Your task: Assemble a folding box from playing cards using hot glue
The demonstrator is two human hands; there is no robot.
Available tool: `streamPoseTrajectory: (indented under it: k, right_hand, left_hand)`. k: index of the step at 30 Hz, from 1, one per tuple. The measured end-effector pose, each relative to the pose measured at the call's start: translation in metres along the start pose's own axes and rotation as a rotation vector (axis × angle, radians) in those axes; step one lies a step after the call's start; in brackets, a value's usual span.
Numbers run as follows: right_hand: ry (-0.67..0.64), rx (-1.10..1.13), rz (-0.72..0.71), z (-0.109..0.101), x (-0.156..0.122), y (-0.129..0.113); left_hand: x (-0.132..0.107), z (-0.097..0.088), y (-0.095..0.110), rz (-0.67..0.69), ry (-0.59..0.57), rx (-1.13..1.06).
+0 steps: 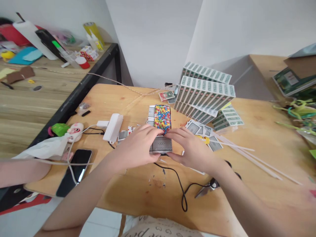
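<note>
Head: cards (162, 144) between left grip (141, 142) and right grip (192, 148)

A pale wooden table (266, 131) carries it all: stacked card boxes (204, 95) toward the back, a red box (166, 95) beside them, loose cards (194, 127) and thin white strips (259, 164) on the right. Nearer the front edge lie scissors (205, 190) and a black cable (178, 176) — at left, a phone (79, 166) and a white block (113, 128).

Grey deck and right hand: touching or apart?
Touching: the head view shows the right hand meeting the grey deck, thumb at its lower right corner.
</note>
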State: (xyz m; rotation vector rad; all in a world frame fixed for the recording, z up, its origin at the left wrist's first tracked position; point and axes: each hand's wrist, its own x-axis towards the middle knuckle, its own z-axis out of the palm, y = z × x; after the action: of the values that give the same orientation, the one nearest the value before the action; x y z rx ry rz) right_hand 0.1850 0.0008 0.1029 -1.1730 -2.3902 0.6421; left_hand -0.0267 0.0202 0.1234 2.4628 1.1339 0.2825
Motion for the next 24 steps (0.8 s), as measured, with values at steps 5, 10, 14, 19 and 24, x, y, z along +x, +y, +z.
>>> streamPoseTrajectory:
  k: [5, 10, 14, 19, 24]
  right_hand:
    - [-0.081, 0.064, 0.049, -0.011, 0.004, 0.006]
    - [-0.094, 0.168, 0.097, -0.013, 0.002, 0.014]
    - [-0.092, 0.173, 0.084, -0.014, 0.000, 0.015]
    - [-0.081, 0.133, 0.073, -0.013, 0.001, 0.012]
    - [-0.082, 0.083, 0.047, -0.012, 0.005, 0.008]
  left_hand:
    - [0.003, -0.002, 0.001, -0.012, -0.028, -0.028]
    - [-0.002, -0.001, -0.004, 0.014, -0.027, -0.078]
    - [-0.004, -0.001, -0.007, 0.016, -0.056, -0.100]
    - [-0.005, -0.001, -0.006, 0.055, -0.032, -0.111]
    - [-0.003, -0.002, -0.001, 0.058, -0.054, -0.082]
